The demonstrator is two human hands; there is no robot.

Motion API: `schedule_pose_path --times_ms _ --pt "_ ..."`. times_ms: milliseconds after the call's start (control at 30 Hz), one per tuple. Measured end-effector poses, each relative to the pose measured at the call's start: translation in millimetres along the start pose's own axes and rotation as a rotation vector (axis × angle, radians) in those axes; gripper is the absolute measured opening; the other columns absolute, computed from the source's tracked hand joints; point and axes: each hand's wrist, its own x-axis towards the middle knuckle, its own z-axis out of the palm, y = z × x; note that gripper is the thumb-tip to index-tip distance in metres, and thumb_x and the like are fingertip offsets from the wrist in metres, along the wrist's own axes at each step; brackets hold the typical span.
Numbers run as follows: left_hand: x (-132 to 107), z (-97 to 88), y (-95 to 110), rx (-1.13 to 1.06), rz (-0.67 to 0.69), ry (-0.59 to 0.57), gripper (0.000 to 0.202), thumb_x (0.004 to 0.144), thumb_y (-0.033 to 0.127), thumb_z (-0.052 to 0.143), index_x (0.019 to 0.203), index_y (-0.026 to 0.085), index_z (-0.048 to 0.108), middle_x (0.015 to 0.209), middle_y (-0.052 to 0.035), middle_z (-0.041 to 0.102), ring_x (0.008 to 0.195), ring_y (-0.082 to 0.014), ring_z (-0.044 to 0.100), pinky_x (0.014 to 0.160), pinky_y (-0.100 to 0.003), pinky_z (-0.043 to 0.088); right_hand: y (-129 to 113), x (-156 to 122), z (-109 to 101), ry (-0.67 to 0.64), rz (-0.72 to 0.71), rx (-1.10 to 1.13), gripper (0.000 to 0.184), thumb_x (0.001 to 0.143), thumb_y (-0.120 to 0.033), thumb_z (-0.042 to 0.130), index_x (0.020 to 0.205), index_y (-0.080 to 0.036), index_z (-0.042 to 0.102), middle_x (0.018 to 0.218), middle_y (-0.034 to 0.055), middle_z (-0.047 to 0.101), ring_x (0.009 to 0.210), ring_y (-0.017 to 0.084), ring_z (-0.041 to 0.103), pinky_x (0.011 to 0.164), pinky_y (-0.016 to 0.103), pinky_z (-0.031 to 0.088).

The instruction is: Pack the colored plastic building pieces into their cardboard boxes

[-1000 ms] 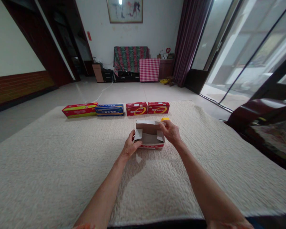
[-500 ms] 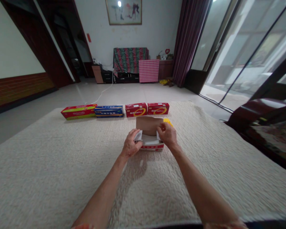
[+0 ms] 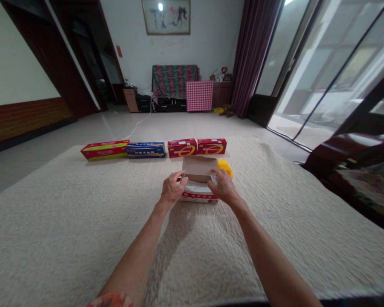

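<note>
A small red-and-white cardboard box (image 3: 200,197) sits on the quilted cover in front of me, its brown-lined lid (image 3: 199,167) standing up at the back. White shows in its opening. My left hand (image 3: 173,188) is closed on the left end of the box, thumb at the top edge and fingers behind. At the right end, my right hand (image 3: 223,186) pinches around the corner, by a white side flap (image 3: 213,178). A fluffy yellow thing (image 3: 225,168) lies partly hidden behind that hand.
Beyond the box, a red-and-green box (image 3: 106,150), a blue box (image 3: 146,150) and two red boxes (image 3: 182,148) form a row on the pale quilted cover (image 3: 83,221). A dark wooden armrest (image 3: 336,155) is at the right.
My right hand has moved slightly down and left at the box's right end. The white side flaps, upright before, now show less. More of the yellow thing is visible.
</note>
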Motion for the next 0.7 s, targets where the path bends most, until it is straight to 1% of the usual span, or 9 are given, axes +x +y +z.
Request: schedule_pose_path --times_ms 67,133,233,300,400,467,567,633,700 --pt "-2 -3.9 -5 -0.003 -0.019 0.039 0.031 0.087 0.031 0.053 0.109 0.017 0.07 0.107 -0.0083 0.074 0.09 -0.0192 0.07 0.083 -0.028 0.055 3 -2 -5 0.02 0.013 0.025 0.034 0.077 -0.022 0.055 0.109 -0.016 0.064 0.107 0.0131 0.067 0.097 0.026 0.064 0.082 0.041 0.053" --pt "-3 -6.8 -12 0.008 -0.041 0.09 0.031 0.089 0.03 0.051 0.109 0.017 0.07 0.1 -0.0067 0.076 0.086 -0.0184 0.071 0.079 -0.027 0.055 8 -5 -12 0.048 0.035 0.043 0.028 0.082 -0.025 0.05 0.104 -0.018 0.065 0.103 0.01 0.07 0.091 0.022 0.066 0.075 0.036 0.054" --pt "-4 -8.1 -24 0.041 -0.062 0.154 0.033 0.087 0.024 0.05 0.112 0.014 0.069 0.101 -0.0095 0.075 0.084 -0.0194 0.071 0.078 -0.029 0.055 19 -11 -20 0.109 0.074 0.027 0.026 0.085 -0.027 0.046 0.097 -0.018 0.067 0.097 0.0094 0.071 0.087 0.021 0.067 0.077 0.036 0.053" --pt "-5 -7.8 -29 0.071 -0.052 0.174 0.033 0.083 0.019 0.052 0.112 0.012 0.068 0.107 -0.0128 0.073 0.09 -0.022 0.07 0.084 -0.034 0.055 25 -15 -25 0.15 0.091 -0.015 0.023 0.083 -0.027 0.048 0.091 -0.018 0.068 0.097 0.0115 0.07 0.09 0.023 0.065 0.082 0.039 0.052" --pt "-6 -8.2 -29 0.136 0.011 0.186 0.031 0.077 0.015 0.058 0.105 0.015 0.07 0.115 -0.013 0.069 0.109 -0.0264 0.063 0.098 -0.041 0.049 27 -21 -29 0.167 0.1 -0.094 0.02 0.08 -0.028 0.053 0.083 -0.018 0.07 0.099 0.0136 0.067 0.093 0.026 0.062 0.087 0.043 0.048" --pt "-6 -9.6 -25 0.238 0.121 0.168 0.031 0.077 0.012 0.058 0.105 0.017 0.071 0.117 -0.0115 0.066 0.113 -0.0262 0.059 0.1 -0.04 0.047 24 -23 -30 0.142 0.104 -0.14 0.019 0.08 -0.029 0.055 0.082 -0.019 0.071 0.094 0.0129 0.067 0.089 0.026 0.062 0.085 0.044 0.046" --pt "-5 -12.0 -16 0.387 0.3 0.072 0.033 0.082 0.008 0.049 0.106 0.017 0.07 0.108 -0.01 0.067 0.103 -0.022 0.06 0.093 -0.035 0.05 16 -22 -30 0.065 0.106 -0.169 0.022 0.082 -0.025 0.052 0.09 -0.018 0.071 0.081 0.0089 0.066 0.076 0.023 0.061 0.076 0.039 0.047" --pt "-1 -12.9 -12 0.427 0.323 -0.01 0.035 0.086 0.008 0.044 0.106 0.017 0.071 0.1 -0.0089 0.068 0.096 -0.0199 0.062 0.089 -0.032 0.05 10 -19 -29 0.011 0.102 -0.164 0.025 0.083 -0.026 0.053 0.1 -0.016 0.069 0.076 0.0063 0.065 0.069 0.021 0.06 0.07 0.036 0.047" --pt "4 -13.0 -10 0.459 0.277 -0.087 0.034 0.088 0.014 0.044 0.11 0.017 0.07 0.099 -0.0086 0.068 0.092 -0.0194 0.063 0.085 -0.031 0.051 6 -17 -27 -0.041 0.091 -0.157 0.034 0.082 -0.028 0.056 0.112 -0.016 0.064 0.081 0.0067 0.065 0.07 0.02 0.059 0.067 0.034 0.047"
